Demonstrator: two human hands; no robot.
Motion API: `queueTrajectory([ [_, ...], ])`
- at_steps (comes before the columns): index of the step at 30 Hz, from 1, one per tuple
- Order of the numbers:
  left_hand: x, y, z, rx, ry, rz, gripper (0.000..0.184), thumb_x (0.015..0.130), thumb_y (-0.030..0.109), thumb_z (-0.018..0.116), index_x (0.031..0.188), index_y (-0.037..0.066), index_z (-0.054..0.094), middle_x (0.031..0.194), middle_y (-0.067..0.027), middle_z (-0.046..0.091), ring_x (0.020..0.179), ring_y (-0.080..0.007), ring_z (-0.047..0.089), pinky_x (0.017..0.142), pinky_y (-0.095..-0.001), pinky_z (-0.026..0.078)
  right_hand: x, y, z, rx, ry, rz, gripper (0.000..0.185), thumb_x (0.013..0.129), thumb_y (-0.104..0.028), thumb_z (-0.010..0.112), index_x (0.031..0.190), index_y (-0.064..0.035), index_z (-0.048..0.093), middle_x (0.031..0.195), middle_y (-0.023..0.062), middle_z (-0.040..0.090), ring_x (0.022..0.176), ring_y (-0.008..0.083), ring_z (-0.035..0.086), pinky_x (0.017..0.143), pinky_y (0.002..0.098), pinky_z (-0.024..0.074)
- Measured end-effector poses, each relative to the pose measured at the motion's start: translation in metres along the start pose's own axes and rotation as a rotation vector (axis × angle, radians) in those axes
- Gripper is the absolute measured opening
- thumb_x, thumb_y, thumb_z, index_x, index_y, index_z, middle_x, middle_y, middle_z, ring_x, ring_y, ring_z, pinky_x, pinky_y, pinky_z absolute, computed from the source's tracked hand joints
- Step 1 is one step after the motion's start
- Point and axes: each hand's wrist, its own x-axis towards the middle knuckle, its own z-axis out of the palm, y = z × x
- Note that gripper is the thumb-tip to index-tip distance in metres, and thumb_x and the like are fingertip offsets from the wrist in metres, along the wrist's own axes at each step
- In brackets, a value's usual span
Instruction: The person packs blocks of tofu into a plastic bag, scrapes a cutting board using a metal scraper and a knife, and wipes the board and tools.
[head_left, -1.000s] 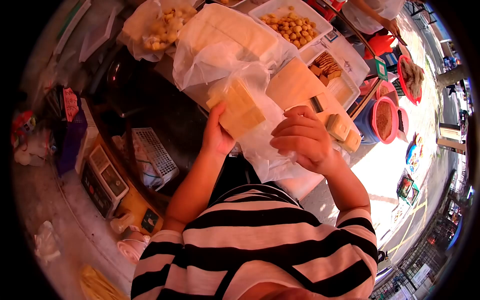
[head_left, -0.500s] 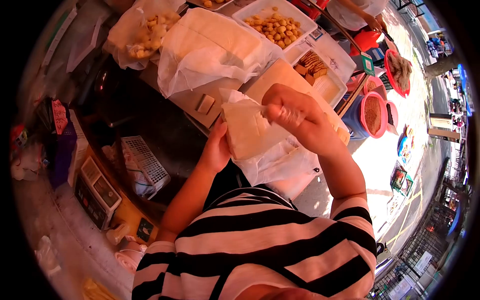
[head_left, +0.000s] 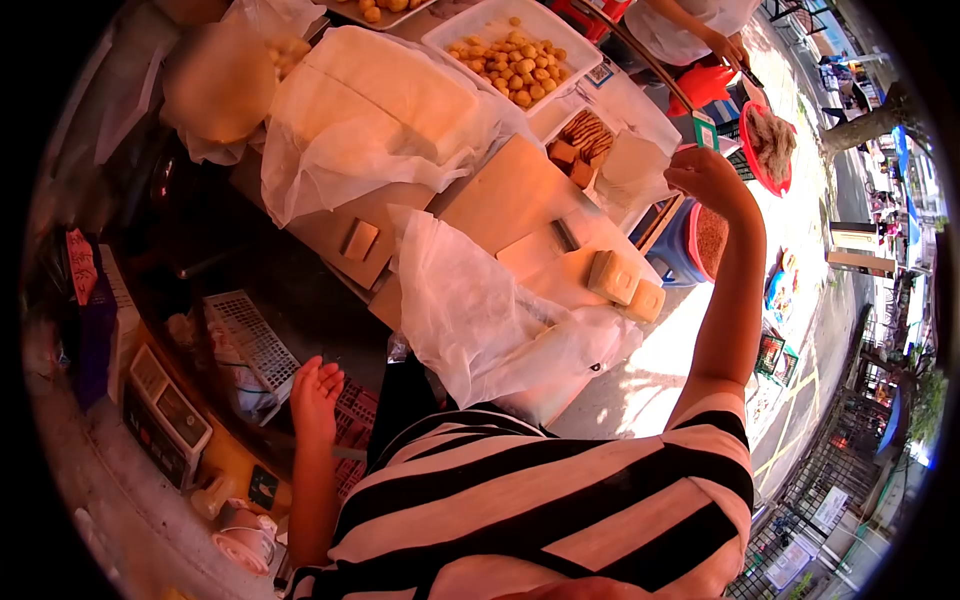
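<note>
My right hand is stretched out to the upper right, its fingers closed on the edge of a pale, thin plastic bag that hangs over a white tray. What is inside the bag is hard to make out. Low on the left, my left hand is held palm up, holding nothing, with its fingers loosely apart. Between the hands, a crumpled white cloth drapes over the front of the cutting board. A broad-bladed knife lies on the board, beside pale tofu blocks.
A large tofu slab partly wrapped in white cloth lies behind the board. Trays hold fried tofu puffs and brown tofu pieces. A white basket and a scale stand left. Another person's hand shows at the top.
Both hands have left the middle of the board. The right hand went up and right with the bag; the left dropped down and left, emptied. The knife and tofu blocks now show.
</note>
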Motion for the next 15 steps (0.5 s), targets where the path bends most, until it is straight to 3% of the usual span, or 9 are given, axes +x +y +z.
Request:
queueTrajectory([
  [1,-0.003,-0.007,-0.010,-0.003,0.059,-0.027,0.031,0.089,0.020,0.050,0.116,0.003,0.049,0.095,-0.0102,0.059,0.085,-0.0201,0.057,0.079,-0.0321,0.046,0.016,0.019,-0.001,-0.183,-0.100,0.006,0.018,0.081,-0.020,0.058,0.079,-0.0029,0.061,0.062,-0.0001,0.054,0.051,0.0097,0.046,0.050,0.0262,0.0383],
  [4,-0.017,-0.024,-0.024,0.009,0.172,-0.098,0.030,0.089,0.019,0.051,0.115,0.004,0.049,0.094,-0.0101,0.058,0.084,-0.0198,0.056,0.078,-0.0325,0.046,0.083,0.105,0.017,0.264,0.249,0.171,0.020,0.078,-0.022,0.056,0.074,-0.0021,0.061,0.062,0.0042,0.056,0.059,0.0152,0.053,0.059,0.0329,0.0430],
  [6,-0.025,-0.032,-0.028,0.031,0.197,-0.140,0.029,0.088,0.018,0.051,0.113,0.004,0.050,0.093,-0.0098,0.059,0.084,-0.0195,0.056,0.078,-0.0324,0.046,0.139,0.229,0.035,-0.235,0.331,-0.115,0.021,0.074,-0.022,0.055,0.070,-0.0023,0.062,0.070,0.0132,0.062,0.071,0.0259,0.061,0.066,0.0352,0.0464],
  [7,-0.027,-0.033,-0.028,0.045,0.209,-0.156,0.028,0.088,0.018,0.051,0.113,0.004,0.050,0.093,-0.0097,0.059,0.084,-0.0194,0.056,0.077,-0.0323,0.046,0.158,0.254,0.047,-0.024,0.308,0.468,0.031,0.070,-0.031,0.056,0.076,-0.0020,0.065,0.087,0.0169,0.065,0.079,0.0301,0.063,0.069,0.0372,0.0468],
  [8,-0.030,-0.035,-0.028,0.056,0.198,-0.154,0.026,0.088,0.016,0.051,0.111,0.004,0.050,0.092,-0.0093,0.059,0.084,-0.0187,0.057,0.076,-0.0312,0.046,0.171,0.303,0.058,-0.090,0.240,0.558,0.041,0.068,-0.038,0.056,0.087,-0.0028,0.067,0.103,0.0196,0.063,0.092,0.0316,0.061,0.077,0.0378,0.0467],
  [9,-0.033,-0.037,-0.028,0.086,0.184,-0.147,0.026,0.088,0.016,0.051,0.111,0.004,0.050,0.092,-0.0093,0.059,0.084,-0.0184,0.057,0.076,-0.0305,0.046,0.185,0.350,0.078,-0.254,0.249,0.706,0.045,0.068,-0.038,0.056,0.098,-0.0046,0.066,0.109,0.0196,0.061,0.103,0.0330,0.057,0.086,0.0387,0.0447],
  [11,-0.039,-0.038,-0.029,0.150,0.165,-0.134,0.025,0.089,0.016,0.050,0.111,0.004,0.051,0.093,-0.0093,0.059,0.084,-0.0176,0.058,0.075,-0.0291,0.046,0.220,0.438,0.118,-0.300,0.298,0.799,0.050,0.077,-0.038,0.049,0.110,-0.0029,0.061,0.115,0.0200,0.058,0.112,0.0369,0.051,0.097,0.0394,0.0374],
  [12,-0.042,-0.038,-0.027,0.194,0.168,-0.144,0.025,0.089,0.016,0.051,0.111,0.004,0.051,0.094,-0.0095,0.059,0.085,-0.0173,0.058,0.076,-0.0286,0.046,0.225,0.439,0.126,-0.462,0.404,0.799,0.041,0.078,-0.034,0.051,0.103,-0.0033,0.063,0.105,0.0209,0.061,0.098,0.0347,0.057,0.084,0.0394,0.0425],
  [15,-0.050,-0.036,-0.014,0.312,0.164,-0.201,0.025,0.089,0.016,0.051,0.111,0.003,0.050,0.097,-0.0098,0.059,0.085,-0.0165,0.058,0.077,-0.0276,0.047,0.214,0.426,0.129,-0.320,0.196,0.643,0.046,0.083,-0.034,0.042,0.114,-0.0034,0.056,0.122,0.0187,0.054,0.116,0.0357,0.047,0.098,0.0421,0.0359],
])
